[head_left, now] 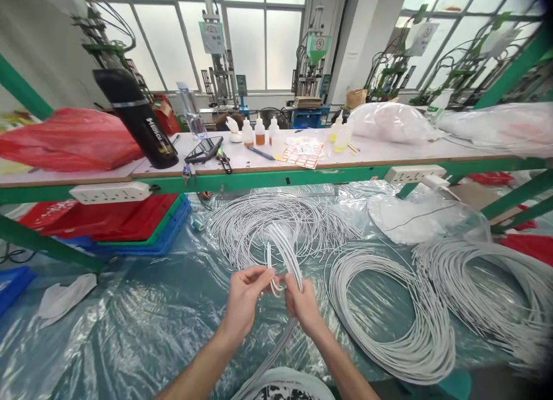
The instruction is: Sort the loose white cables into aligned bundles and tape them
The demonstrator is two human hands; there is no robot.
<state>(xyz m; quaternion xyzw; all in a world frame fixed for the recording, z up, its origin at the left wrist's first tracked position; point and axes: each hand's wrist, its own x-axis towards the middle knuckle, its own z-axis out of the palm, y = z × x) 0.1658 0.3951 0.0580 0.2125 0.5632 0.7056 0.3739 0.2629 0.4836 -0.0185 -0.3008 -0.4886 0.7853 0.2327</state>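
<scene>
Near the middle of the head view, my right hand [301,301] is closed round a bundle of white cables [287,251], whose far ends point up and away over the table. The bundle runs back under that wrist toward my body. My left hand [247,299] is closed just left of it, thumb and fingers pinching a few bent white cable ends. The two hands nearly touch. Beyond them lies a large loose coil of white cables [233,221]. To the right of my right hand rests a neater cable coil [345,308].
Clear plastic film [164,308] covers the table. Another cable coil [449,267] lies at far right. Red and blue trays [164,238] are stacked left. A green-edged shelf [259,178] crosses above, carrying a black bottle [138,120], a phone [204,150], small dropper bottles [260,134] and bags.
</scene>
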